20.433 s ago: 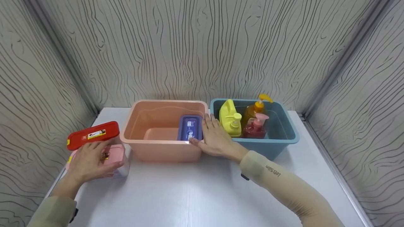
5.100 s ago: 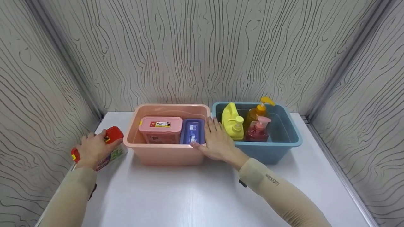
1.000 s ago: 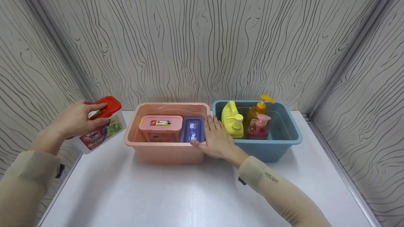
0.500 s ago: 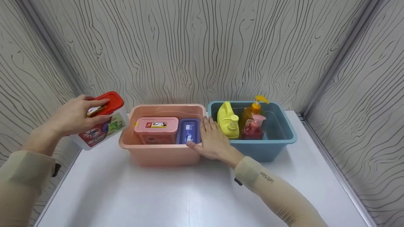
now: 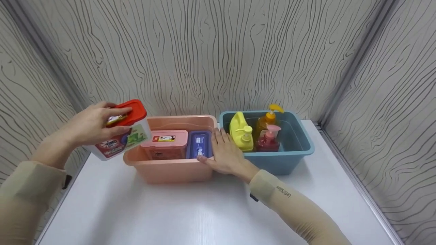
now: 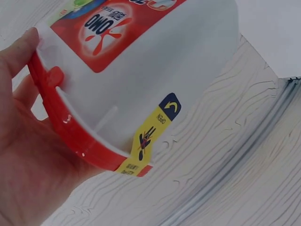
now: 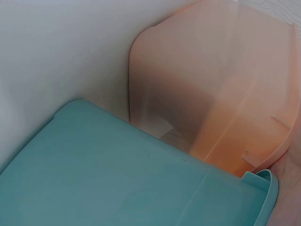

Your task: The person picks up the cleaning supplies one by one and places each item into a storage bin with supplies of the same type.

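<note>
My left hand [image 5: 90, 124] grips a white laundry detergent box [image 5: 138, 134] by its red lid, thumb on one side and fingers over the other. The box hangs tilted above the left end of a pink plastic bin [image 5: 177, 170]. Up close in the left wrist view, the box [image 6: 188, 61] shows an OMO label and a yellow seal strip. Inside the pink bin stand a pink-lidded box [image 5: 170, 137] and a blue-lidded box [image 5: 199, 144] side by side. With fingers straight, my right hand [image 5: 226, 154] rests where the rims of the two bins meet.
A teal bin [image 5: 279, 163] stands right of the pink one, holding a yellow jug with a pump [image 5: 241, 131], an amber pump bottle [image 5: 264, 124] and a red pump bottle [image 5: 267, 143]. Wood-patterned panels [image 5: 204, 58] enclose the white table [image 5: 187, 211].
The pink-lidded box went from the table into the pink bin. My left hand has since lifted the red-lidded box off the table and moved it right. My right hand stays on the rims.
</note>
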